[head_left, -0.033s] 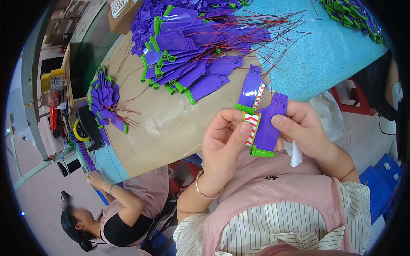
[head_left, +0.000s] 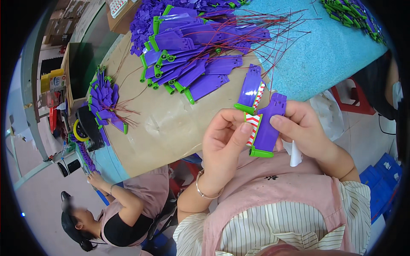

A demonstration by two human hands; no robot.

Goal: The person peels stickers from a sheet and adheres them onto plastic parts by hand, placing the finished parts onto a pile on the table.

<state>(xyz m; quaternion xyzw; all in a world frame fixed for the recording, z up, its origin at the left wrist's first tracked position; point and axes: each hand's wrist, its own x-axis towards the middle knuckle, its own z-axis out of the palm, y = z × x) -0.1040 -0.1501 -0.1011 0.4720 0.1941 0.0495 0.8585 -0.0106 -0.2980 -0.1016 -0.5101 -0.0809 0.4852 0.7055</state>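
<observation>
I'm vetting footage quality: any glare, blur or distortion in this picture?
All in the head view: the held purple piece looks sharp; white glare sits on the loose purple piece just beyond; a blurred patch covers part of the co-worker's head; the grey post at far left bows from fisheye distortion.

No lettering can be read; a red-and-white chevron label (head_left: pixel 253 124) marks the held purple piece (head_left: pixel 267 132), a similar strip (head_left: pixel 259 94) the second piece (head_left: pixel 249 87) by the surface's (head_left: pixel 171 136) near edge.

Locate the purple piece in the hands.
In the head view, the purple piece is right of centre, held by the left hand and right hand, just below another striped piece.
</observation>
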